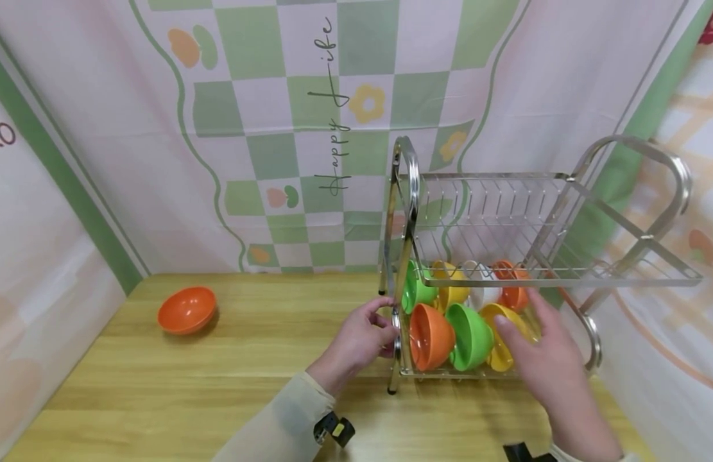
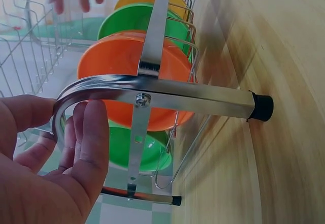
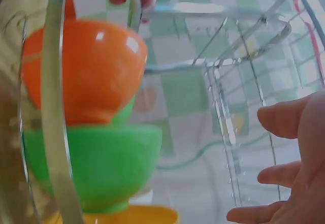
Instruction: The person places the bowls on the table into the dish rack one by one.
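Note:
A two-tier metal dish rack (image 1: 403, 256) stands on the right of the wooden table. My left hand (image 1: 359, 337) grips the curved tube of its left side frame, thumb and fingers on opposite sides of the tube in the left wrist view. On the lower tier, tilted bowls form a front row: orange (image 1: 432, 337), green (image 1: 473, 337) and yellow (image 1: 499, 358). Behind them are green (image 1: 416, 289), yellow (image 1: 450, 294), white (image 1: 484, 294) and orange (image 1: 509, 294) pieces. Beside the front yellow bowl, my right hand (image 1: 552, 362) has its fingers spread and holds nothing.
A single orange bowl (image 1: 187, 310) lies on the left part of the wooden table (image 1: 160, 398). The rack's upper wire shelf (image 1: 483, 205) overhangs the bowls. Patterned cloth (image 1: 310, 115) hangs behind the table and on both sides.

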A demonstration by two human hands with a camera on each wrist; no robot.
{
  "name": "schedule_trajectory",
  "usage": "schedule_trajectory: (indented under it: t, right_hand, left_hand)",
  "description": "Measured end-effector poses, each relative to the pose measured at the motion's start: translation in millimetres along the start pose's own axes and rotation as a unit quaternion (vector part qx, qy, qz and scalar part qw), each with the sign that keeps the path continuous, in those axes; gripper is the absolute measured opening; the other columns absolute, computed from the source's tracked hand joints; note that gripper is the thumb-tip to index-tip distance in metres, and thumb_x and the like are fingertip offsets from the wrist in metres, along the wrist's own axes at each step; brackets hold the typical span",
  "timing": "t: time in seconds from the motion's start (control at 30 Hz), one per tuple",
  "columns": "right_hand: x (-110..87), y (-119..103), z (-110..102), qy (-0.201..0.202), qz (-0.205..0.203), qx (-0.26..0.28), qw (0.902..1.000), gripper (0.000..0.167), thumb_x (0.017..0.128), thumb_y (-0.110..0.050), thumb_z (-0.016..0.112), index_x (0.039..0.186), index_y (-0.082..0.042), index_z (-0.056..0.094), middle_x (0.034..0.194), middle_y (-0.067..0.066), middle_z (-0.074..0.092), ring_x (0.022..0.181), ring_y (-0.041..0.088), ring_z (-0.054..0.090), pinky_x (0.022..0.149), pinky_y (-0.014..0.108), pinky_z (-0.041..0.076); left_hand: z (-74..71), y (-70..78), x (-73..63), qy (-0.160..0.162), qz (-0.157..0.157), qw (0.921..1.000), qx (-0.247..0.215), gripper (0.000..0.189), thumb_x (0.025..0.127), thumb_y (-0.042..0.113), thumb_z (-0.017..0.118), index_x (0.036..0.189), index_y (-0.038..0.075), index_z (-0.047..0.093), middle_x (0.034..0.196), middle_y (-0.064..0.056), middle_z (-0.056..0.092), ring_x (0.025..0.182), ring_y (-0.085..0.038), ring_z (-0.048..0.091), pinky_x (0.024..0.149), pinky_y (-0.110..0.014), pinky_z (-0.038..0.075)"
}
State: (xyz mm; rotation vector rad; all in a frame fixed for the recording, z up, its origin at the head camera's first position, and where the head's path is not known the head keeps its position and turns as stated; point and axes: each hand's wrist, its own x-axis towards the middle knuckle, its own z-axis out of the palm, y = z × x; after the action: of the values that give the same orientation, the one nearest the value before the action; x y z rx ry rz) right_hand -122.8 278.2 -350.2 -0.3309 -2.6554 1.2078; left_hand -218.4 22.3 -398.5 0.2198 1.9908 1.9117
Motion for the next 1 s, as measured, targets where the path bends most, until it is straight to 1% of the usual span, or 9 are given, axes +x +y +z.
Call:
schedule_trajectory:
  t: [0.07,0.17,0.27,0.37,0.47,0.53,0.67,0.9,1.0]
  right_hand:
    - [-2.4,-8,4,0.002,-0.006,0.032,0.9995,0.087,0.096,-0.058,0.054,0.161,-0.03,0.004,0.164,0.013,0.004,0.137,0.059,0.018,0.098,0.08,0.024]
    - [-6.7,-19,11,-0.008,-0.025,0.097,0.995,0.085,0.098,-0.05,0.057,0.161,-0.028,0.004,0.164,0.007,0.011,0.14,0.049,0.026,0.105,0.069,0.03]
    - [-11.0,-31,21,-0.032,-0.035,0.153,0.9872,0.082,0.099,-0.046,0.058,0.161,-0.027,0.008,0.163,0.002,0.019,0.143,0.036,0.027,0.111,0.061,0.028]
    - [-14.3,-42,32,-0.056,-0.038,0.177,0.9818,0.079,0.098,-0.048,0.057,0.161,-0.026,0.013,0.162,0.001,0.024,0.144,0.031,0.029,0.112,0.059,0.028]
    - [-15.7,-52,44,-0.078,-0.046,0.209,0.9737,0.075,0.101,-0.046,0.054,0.16,-0.021,0.017,0.161,0.005,0.025,0.142,0.033,0.031,0.111,0.054,0.032]
    - [-16.4,-56,52,-0.087,-0.058,0.229,0.9678,0.071,0.103,-0.042,0.052,0.16,-0.016,0.018,0.16,0.009,0.026,0.14,0.037,0.033,0.109,0.051,0.036]
    - [-16.3,-64,65,-0.1,-0.067,0.248,0.9612,0.068,0.105,-0.041,0.048,0.16,-0.012,0.02,0.159,0.011,0.028,0.138,0.039,0.037,0.11,0.056,0.033]
    - [-13.2,-72,87,-0.111,-0.082,0.234,0.9624,0.067,0.104,-0.041,0.05,0.159,-0.014,0.023,0.158,0.01,0.031,0.14,0.037,0.033,0.112,0.059,0.028]
    - [-9.0,-74,98,-0.12,-0.078,0.205,0.9682,0.071,0.102,-0.041,0.056,0.16,-0.021,0.021,0.158,0.012,0.029,0.139,0.037,0.036,0.109,0.056,0.035]
  left_hand:
    - [-0.6,0.3,-1.3,-0.002,0.011,0.9998,0.018,0.055,0.09,-0.002,0.068,0.135,0.027,0.059,0.097,-0.01,0.059,0.074,-0.026,0.064,0.064,-0.037,0.061]
    - [-2.1,0.8,-4.6,0.0,0.044,0.995,0.09,0.056,0.091,0.005,0.071,0.14,0.027,0.056,0.099,-0.006,0.061,0.075,-0.022,0.064,0.061,-0.034,0.06]
    - [-3.6,0.5,-8.8,0.016,0.085,0.9755,0.202,0.059,0.092,0.018,0.072,0.146,0.029,0.05,0.107,-0.004,0.062,0.081,-0.017,0.062,0.059,-0.03,0.057]
    - [-5.5,0.0,-14.4,0.031,0.118,0.9373,0.326,0.065,0.094,0.034,0.069,0.153,0.031,0.041,0.124,-0.01,0.059,0.095,-0.02,0.062,0.071,-0.034,0.059]
    - [-8.6,-1.1,-22.1,0.041,0.143,0.8871,0.437,0.072,0.096,0.052,0.06,0.158,0.03,0.03,0.14,-0.019,0.049,0.115,-0.032,0.057,0.091,-0.046,0.054]
    - [-12.5,-2.9,-27.0,0.046,0.153,0.8502,0.502,0.076,0.097,0.062,0.049,0.159,0.027,0.025,0.148,-0.023,0.041,0.129,-0.039,0.046,0.106,-0.053,0.042]
    - [-22.4,-4.1,-35.8,0.067,0.145,0.8001,0.578,0.082,0.095,0.074,0.025,0.159,0.024,0.025,0.157,-0.026,0.024,0.143,-0.049,0.019,0.116,-0.061,0.015]
    - [-41.7,1.3,-44.5,0.11,0.096,0.7385,0.658,0.089,0.09,0.078,0.004,0.16,0.027,0.024,0.162,-0.02,0.008,0.144,-0.05,-0.001,0.113,-0.067,-0.004]
    - [-49.9,2.5,-45.3,0.125,0.075,0.7265,0.672,0.088,0.091,0.078,0.005,0.159,0.027,0.024,0.162,-0.02,0.008,0.144,-0.049,-0.003,0.113,-0.066,-0.006]
